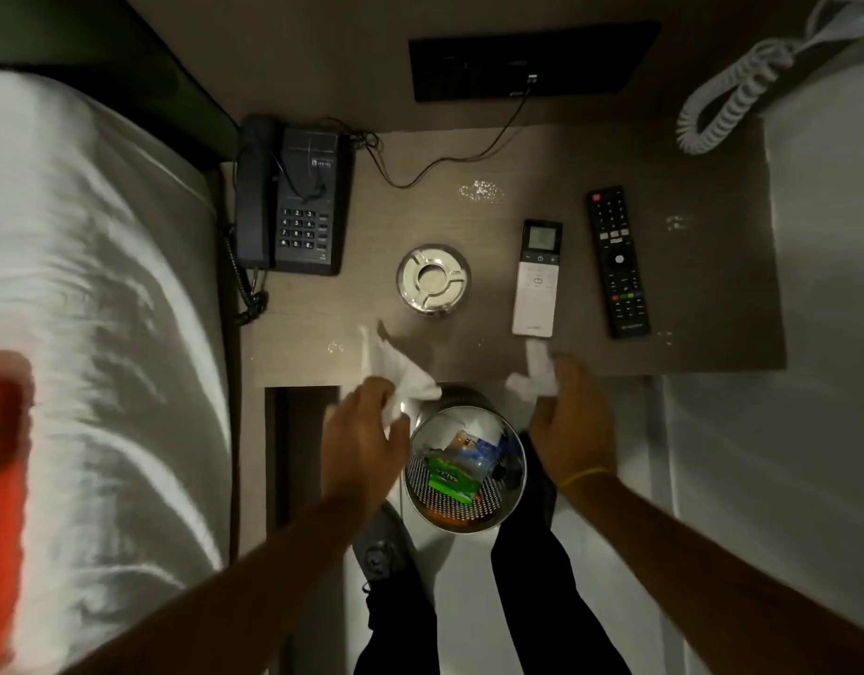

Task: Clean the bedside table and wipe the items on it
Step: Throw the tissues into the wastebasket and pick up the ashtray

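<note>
The brown bedside table point(702, 304) carries a dark telephone point(293, 207), a round metal ashtray point(433, 279), a white remote point(537, 280) and a black remote point(617, 263). My left hand point(362, 445) grips a crumpled white tissue point(401, 372) at the table's front edge. My right hand point(571, 421) holds a second white tissue point(534, 375) just below the white remote. Both hands hover over a perforated metal waste bin point(464, 472) holding wrappers and paper. White crumbs point(481, 191) lie on the tabletop behind the ashtray.
A bed with white sheets point(104, 309) lies to the left, another white bed point(819, 285) to the right. A black wall panel point(532, 63) with a thin cable sits behind the table. A coiled white cord point(727, 104) hangs at top right. My legs stand below the bin.
</note>
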